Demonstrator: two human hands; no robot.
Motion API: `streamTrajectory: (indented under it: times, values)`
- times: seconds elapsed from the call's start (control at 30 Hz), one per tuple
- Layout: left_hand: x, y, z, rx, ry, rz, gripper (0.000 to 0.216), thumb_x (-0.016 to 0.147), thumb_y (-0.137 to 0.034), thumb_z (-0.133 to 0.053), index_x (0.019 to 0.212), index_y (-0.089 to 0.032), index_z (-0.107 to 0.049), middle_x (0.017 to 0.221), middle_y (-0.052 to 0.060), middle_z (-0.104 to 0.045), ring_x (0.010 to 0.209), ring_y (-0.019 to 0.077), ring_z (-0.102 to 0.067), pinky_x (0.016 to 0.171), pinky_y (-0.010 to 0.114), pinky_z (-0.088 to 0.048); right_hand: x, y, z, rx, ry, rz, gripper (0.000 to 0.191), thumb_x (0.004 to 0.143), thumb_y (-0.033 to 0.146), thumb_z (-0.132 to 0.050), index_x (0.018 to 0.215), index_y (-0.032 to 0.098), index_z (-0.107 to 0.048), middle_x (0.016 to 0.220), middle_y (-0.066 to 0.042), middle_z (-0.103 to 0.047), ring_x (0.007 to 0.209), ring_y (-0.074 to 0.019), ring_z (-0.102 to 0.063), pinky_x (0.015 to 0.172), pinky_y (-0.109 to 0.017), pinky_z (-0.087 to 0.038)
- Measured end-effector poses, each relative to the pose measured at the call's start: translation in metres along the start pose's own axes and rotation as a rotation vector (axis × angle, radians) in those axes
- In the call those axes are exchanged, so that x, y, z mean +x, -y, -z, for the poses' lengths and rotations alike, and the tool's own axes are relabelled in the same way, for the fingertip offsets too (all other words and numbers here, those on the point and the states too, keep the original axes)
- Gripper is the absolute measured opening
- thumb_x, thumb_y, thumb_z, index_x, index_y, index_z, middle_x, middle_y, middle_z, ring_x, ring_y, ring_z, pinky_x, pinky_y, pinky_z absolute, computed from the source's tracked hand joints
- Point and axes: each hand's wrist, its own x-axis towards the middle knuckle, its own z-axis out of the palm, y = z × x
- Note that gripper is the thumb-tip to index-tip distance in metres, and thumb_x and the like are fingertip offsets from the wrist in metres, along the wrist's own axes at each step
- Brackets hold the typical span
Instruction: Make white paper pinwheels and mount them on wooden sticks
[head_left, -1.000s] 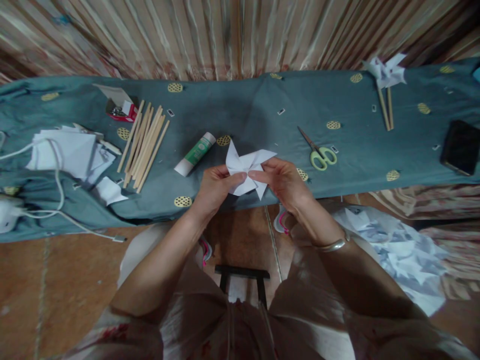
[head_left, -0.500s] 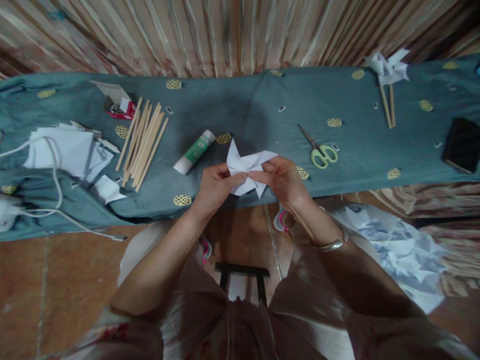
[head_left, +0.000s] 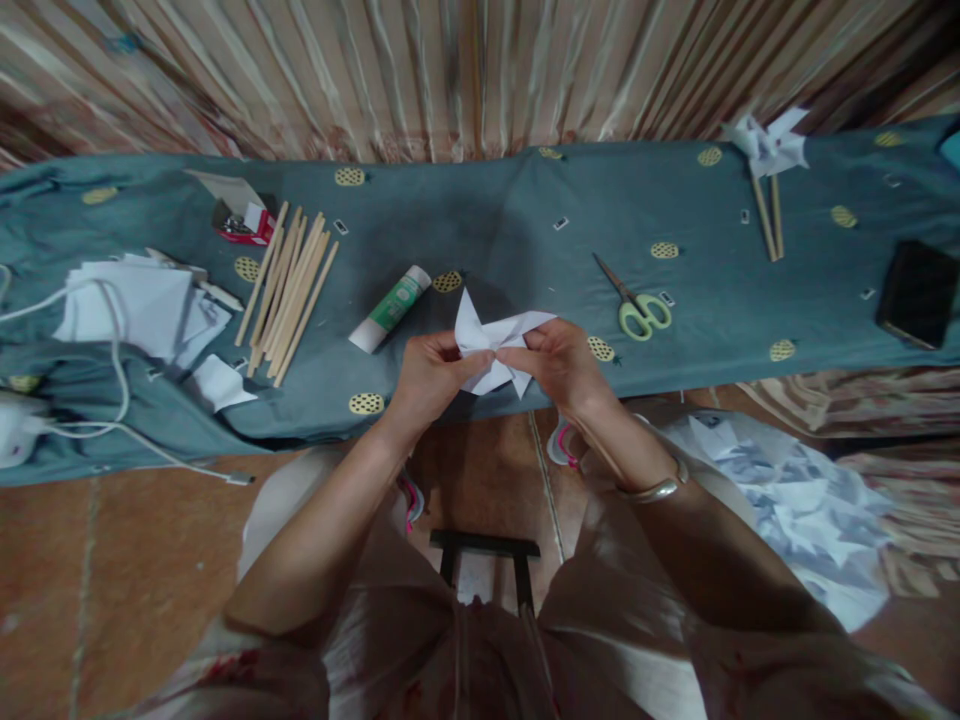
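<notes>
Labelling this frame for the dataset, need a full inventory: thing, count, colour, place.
paper pinwheel: 1, white, pinched between both hands at the table edge
glue stick: 1, white and green, lying left of the pinwheel
wooden sticks: a bundle, tan, left of the glue
scissors: 1, green handles, right of the hands
finished pinwheels: white, on sticks, far right
phone: 1, black, right edge
paper sheets: white pile, far left
small box: 1, red, open
tablecloth: 1, teal
left hand: 1
right hand: 1

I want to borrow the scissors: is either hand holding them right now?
No, the scissors lie on the blue cloth, while the left hand and right hand pinch the white paper pinwheel.
</notes>
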Motion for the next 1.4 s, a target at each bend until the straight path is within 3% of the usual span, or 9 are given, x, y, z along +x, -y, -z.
streamTrajectory:
  times: [0.27,0.4,0.6,0.83,1.1,1.4]
  values:
    - [0.001,-0.004,0.001,-0.05,0.018,0.032,0.023,0.049,-0.027,-0.086,0.067,-0.016,-0.076,0.063,0.0,-0.072,0.053,0.0111,-0.058,0.056,0.024,-0.048,0.004,-0.006,-0.001,0.033,-0.019,0.007,0.038,0.051,0.031,-0.086,0.081,0.018,-0.067,0.072,-0.001,-0.075,0.065,-0.0173,-0.067,0.065,-0.031,-0.055]
    - [0.004,-0.008,0.001,-0.08,-0.008,0.051,0.023,0.046,-0.027,-0.087,0.063,-0.016,-0.075,0.061,0.0,-0.071,0.051,0.0104,-0.056,0.054,0.023,-0.045,0.003,-0.001,-0.001,0.069,-0.009,0.005,0.043,0.049,0.036,-0.087,0.083,0.02,-0.067,0.075,0.0,-0.074,0.067,-0.0165,-0.066,0.067,-0.031,-0.054]
    - [0.009,-0.012,0.001,-0.129,-0.068,0.093,0.024,0.048,-0.028,-0.084,0.066,-0.015,-0.074,0.062,0.001,-0.071,0.051,0.011,-0.057,0.054,0.023,-0.044,0.003,0.01,0.003,0.055,-0.061,0.009,0.037,0.062,0.053,-0.079,0.077,0.02,-0.067,0.072,0.001,-0.069,0.066,-0.0138,-0.063,0.064,-0.026,-0.051]
    - [0.013,-0.012,0.0,-0.197,-0.09,0.117,0.025,0.045,-0.027,-0.085,0.064,-0.015,-0.073,0.059,0.001,-0.07,0.051,0.0111,-0.057,0.055,0.023,-0.044,0.01,0.02,0.011,0.092,-0.152,0.088,0.037,0.062,0.052,-0.081,0.078,0.021,-0.071,0.079,-0.003,-0.073,0.071,-0.0142,-0.066,0.069,-0.026,-0.053]
    - [0.016,-0.016,-0.003,-0.224,-0.072,0.089,0.022,0.048,-0.027,-0.084,0.065,-0.016,-0.074,0.062,0.0,-0.072,0.053,0.011,-0.057,0.058,0.024,-0.045,0.016,0.035,0.016,0.058,-0.294,0.279,0.027,0.069,0.044,-0.078,0.084,0.023,-0.072,0.081,-0.002,-0.074,0.075,-0.0136,-0.066,0.073,-0.028,-0.053]
    - [0.02,-0.011,-0.01,-0.212,-0.123,0.111,0.02,0.044,-0.025,-0.08,0.06,-0.016,-0.072,0.058,-0.001,-0.069,0.051,0.011,-0.054,0.055,0.024,-0.042,0.018,0.04,0.0,-0.092,-0.315,0.481,0.019,0.077,0.041,-0.074,0.084,0.023,-0.072,0.08,-0.001,-0.075,0.081,-0.0165,-0.07,0.079,-0.031,-0.055]
